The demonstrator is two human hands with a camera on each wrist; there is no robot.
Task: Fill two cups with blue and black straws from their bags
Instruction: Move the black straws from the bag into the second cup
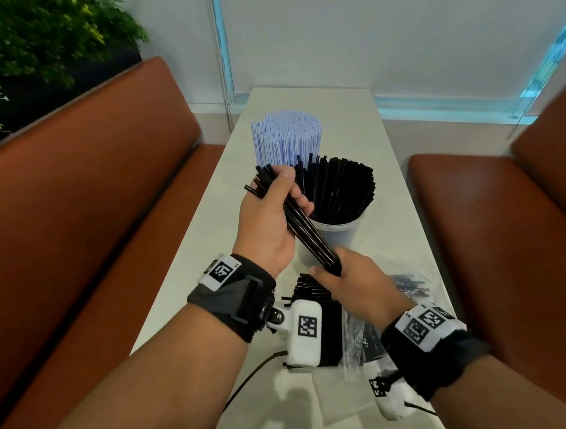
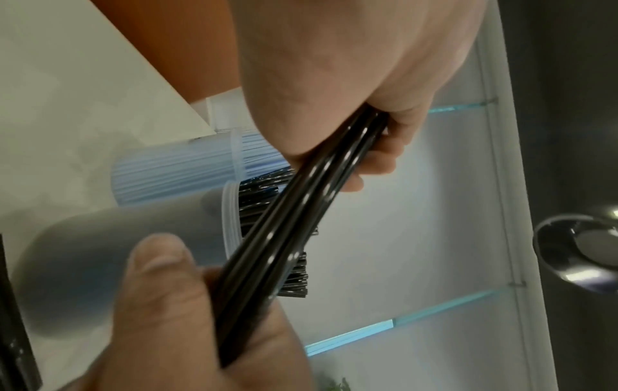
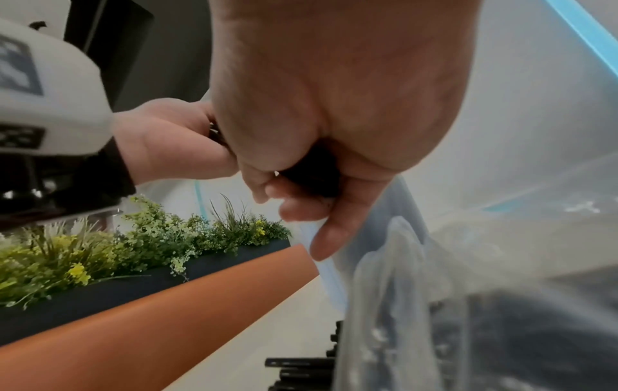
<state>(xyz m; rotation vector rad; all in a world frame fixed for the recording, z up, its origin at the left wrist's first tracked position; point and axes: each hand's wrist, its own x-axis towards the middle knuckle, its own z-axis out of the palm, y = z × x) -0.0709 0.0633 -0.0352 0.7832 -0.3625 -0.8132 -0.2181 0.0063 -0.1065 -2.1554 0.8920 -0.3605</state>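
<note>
Head view puts both hands at the middle of the frame, joined by one small bundle of black straws (image 1: 301, 223) that slants from upper left down to lower right. The left hand (image 1: 268, 215) has its fingers curled round the upper part of the bundle, thumb on top, with the straw tips poking out above the knuckles. The right hand (image 1: 352, 283) grips the lower end, fingers closed round it; the right wrist view shows that fist wrapped on something dark, though the straws themselves are mostly hidden there.

Just behind the hands, a little right of centre, stands a translucent cup (image 1: 340, 235) packed with upright black straws (image 1: 337, 189). Beyond it, toward the upper middle of the frame, a second cup holds a dense bunch of pale blue straws (image 1: 287, 138); that cup's wall shows only in the left wrist view (image 2: 174, 172), where it lies just beside the first.

Below the hands, at the lower middle, a pile of loose black straws (image 1: 310, 289) lies on the table (image 1: 207, 227), partly under the wrist cameras. A clear plastic bag (image 1: 352, 338) lies crumpled to its right; whether it still holds straws is hard to say.

Orange-brown bench seats (image 1: 85, 197) flank the table on both sides, and green plants (image 1: 20, 49) fill the upper left corner.
</note>
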